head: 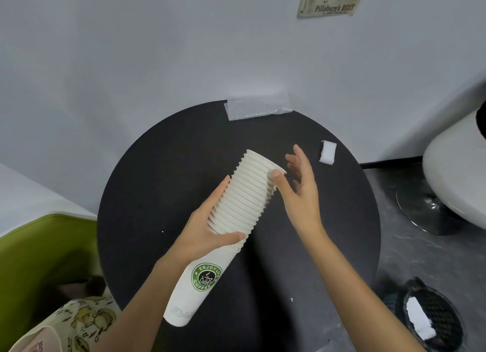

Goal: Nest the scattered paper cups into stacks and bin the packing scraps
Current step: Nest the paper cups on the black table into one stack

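My left hand (210,230) grips the tilted stack of cups (236,215) above the near half of the round table (147,183); my right hand (297,191) is open, fingers spread, thumb touching the stack's rim.

Left hand (210,230): gripping the tilted cup stack (236,212), frame centre.
Right hand (299,191): fingers spread, thumb touching the top rim.
Foam scrap (328,151): lying on the table (157,167), upper right.

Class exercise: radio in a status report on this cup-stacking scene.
Left hand gripping cup stack; right hand open at its rim. Foam scrap and plastic bag unbinned on table. Nothing blocking.
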Demonstrator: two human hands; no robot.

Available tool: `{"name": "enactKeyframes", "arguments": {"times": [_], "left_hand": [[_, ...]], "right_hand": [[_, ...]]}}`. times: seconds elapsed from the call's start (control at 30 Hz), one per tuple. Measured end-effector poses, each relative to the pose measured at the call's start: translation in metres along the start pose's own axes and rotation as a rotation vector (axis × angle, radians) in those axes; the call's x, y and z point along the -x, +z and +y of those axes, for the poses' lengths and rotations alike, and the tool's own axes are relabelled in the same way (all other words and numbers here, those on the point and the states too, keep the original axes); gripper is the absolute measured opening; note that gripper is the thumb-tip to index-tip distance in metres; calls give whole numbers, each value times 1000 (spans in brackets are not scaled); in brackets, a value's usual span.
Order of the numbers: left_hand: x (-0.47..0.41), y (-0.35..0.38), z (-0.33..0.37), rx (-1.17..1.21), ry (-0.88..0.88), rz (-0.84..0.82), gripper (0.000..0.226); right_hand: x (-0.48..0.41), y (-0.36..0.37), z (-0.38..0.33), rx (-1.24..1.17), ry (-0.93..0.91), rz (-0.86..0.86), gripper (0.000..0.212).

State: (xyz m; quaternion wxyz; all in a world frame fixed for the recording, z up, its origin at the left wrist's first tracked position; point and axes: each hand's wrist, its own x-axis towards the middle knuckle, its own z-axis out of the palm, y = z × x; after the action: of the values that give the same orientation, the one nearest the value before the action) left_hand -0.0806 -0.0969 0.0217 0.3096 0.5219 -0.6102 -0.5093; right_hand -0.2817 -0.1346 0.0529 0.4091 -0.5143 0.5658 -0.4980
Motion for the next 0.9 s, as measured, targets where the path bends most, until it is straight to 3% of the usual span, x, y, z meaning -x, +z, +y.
{"name": "enactKeyframes", "arguments": {"times": [0.13,0.27,0.5,0.9], "left_hand": [[-4,-16,1,34,19,100,105],[-10,-26,15,57,72,200,110],[-15,-65,16,109,59,307,97],[-53,-135,25,128,100,395,95]], "right_hand": [[4,15,1,-77,224,-241,88],[13,45,3,-99,177,-458,76],[-12,85,-15,-133,68,-499,84],[-78,140,-50,-30,-114,-522,88]]}}
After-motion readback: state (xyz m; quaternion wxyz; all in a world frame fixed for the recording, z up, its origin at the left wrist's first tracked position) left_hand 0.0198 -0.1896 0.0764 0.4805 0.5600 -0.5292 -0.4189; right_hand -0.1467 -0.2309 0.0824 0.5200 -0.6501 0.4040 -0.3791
